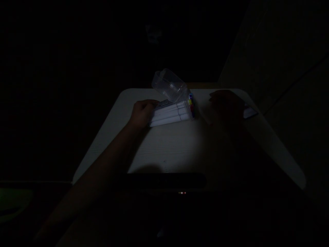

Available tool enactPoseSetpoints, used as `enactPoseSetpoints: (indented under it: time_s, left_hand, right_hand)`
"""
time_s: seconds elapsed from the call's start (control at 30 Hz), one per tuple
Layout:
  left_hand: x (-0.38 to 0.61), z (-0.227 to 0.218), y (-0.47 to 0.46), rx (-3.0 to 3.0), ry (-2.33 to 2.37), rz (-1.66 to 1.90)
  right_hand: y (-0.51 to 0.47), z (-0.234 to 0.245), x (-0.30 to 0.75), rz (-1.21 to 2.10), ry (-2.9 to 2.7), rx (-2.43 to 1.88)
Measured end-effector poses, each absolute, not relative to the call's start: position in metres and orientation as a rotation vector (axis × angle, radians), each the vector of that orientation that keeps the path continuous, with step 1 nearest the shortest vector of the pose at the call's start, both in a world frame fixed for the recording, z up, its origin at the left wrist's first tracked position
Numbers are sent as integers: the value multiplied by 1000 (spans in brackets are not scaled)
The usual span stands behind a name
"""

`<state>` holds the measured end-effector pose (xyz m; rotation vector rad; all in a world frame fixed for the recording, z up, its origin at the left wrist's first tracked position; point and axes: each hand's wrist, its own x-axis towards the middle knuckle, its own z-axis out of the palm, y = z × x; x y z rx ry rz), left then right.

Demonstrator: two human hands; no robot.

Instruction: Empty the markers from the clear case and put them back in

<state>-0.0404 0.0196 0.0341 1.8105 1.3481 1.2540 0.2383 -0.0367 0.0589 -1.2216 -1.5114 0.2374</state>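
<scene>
The picture is very dark. My left hand point(142, 112) is closed round the near end of a clear plastic marker case point(171, 111), which lies tilted on the white table. White-barrelled markers point(169, 115) fill it, their blue, yellow and red ends pointing right. Its clear lid point(169, 85) stands swung open at the back. In deep shadow to the right, my right hand point(223, 101) hovers over or rests on the table, apart from the case. Two of its fingertips show slightly apart, pointing left, and I see nothing between them. A small reddish spot lies below it, too dim to name.
The white table point(164, 147) has rounded corners and a dark slot along its near edge. A flat, dark-edged object point(250, 112), perhaps a phone, lies at the right beyond my right hand. A thin cable point(290, 87) runs up to the right. Something green point(15, 202) shows at lower left.
</scene>
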Motion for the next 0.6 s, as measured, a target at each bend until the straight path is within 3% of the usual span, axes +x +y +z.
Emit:
enactPoseSetpoints:
  time_s: [0.23,0.6]
  left_hand:
    - [-40,34,20,1784,1346,1273]
    - [-38,37,16,1773,1320,1263]
  right_hand:
    - [-25,50,252,339,-2102,-2072]
    - [-18,47,264,221,-1999,-2015]
